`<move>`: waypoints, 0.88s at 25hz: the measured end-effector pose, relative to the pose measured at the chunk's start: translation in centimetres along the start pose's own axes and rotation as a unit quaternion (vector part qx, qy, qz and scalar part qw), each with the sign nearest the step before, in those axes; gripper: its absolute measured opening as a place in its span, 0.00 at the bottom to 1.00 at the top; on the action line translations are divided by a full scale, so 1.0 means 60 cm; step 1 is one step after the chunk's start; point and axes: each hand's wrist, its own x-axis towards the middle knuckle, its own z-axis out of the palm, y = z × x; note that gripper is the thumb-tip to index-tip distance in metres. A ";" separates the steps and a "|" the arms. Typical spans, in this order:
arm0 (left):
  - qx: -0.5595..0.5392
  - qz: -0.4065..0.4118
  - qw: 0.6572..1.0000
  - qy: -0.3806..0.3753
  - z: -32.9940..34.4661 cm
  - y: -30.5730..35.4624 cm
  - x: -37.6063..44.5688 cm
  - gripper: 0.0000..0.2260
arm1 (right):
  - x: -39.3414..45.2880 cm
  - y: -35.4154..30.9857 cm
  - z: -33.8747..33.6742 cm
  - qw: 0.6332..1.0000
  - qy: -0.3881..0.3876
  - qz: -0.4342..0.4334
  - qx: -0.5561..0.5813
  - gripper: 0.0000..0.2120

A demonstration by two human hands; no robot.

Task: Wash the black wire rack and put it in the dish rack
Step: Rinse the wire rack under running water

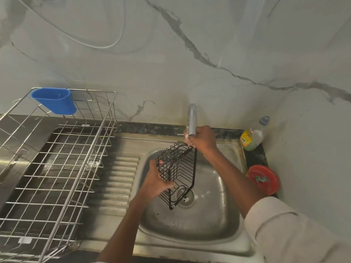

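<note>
Sink [224, 215] at centre, tap [191, 118] behind it against the wall. Wire rack [178, 173] over the basin, held between left hand [157, 182] and right hand [202, 138]. Dish rack [57, 158] left of sink, cup [55, 100] hung on its rear edge. Bottle [253, 137] and lid [263, 179] right of sink.

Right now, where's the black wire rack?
Head view, centre: black wire rack held tilted over the sink, below the faucet, gripped by the left hand.

Bare left forearm [121, 224]; pale beige sleeve [281, 230] rolled up on the right arm.
</note>
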 end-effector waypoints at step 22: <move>-0.134 -0.025 0.991 -0.006 0.009 0.029 0.046 0.39 | -0.002 -0.003 0.044 0.998 -0.012 -0.039 0.050 0.10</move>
